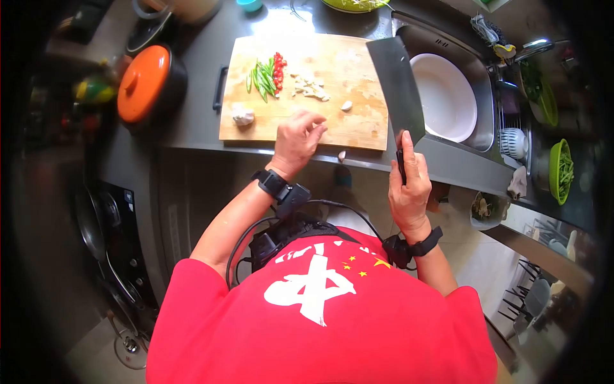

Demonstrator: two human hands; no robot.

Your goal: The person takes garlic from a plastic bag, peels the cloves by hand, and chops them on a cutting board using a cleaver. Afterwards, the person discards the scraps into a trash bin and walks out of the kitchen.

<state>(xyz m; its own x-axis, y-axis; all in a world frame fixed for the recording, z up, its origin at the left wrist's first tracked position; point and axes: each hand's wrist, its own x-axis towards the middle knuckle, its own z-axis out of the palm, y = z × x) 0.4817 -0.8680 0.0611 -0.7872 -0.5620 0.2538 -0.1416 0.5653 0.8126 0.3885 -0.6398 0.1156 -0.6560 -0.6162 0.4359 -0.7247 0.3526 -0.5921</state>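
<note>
On the grey surface (192, 131), a pale rectangular wooden board (352, 70) is lying. At its right edge, a broad dark metal cleaver (396, 83), probably heavy and rigid, is being held correctly, by its black handle (401, 168), in the right hand (412, 184). The left hand (296, 142) is curling nearly closed, contents uncertain.

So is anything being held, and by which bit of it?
The right hand holds the cleaver by its black handle; whether the left hand pinches anything, I can't tell.

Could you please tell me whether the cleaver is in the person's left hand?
No, the right hand holds the cleaver, while the left hand is over the cutting board.
</note>
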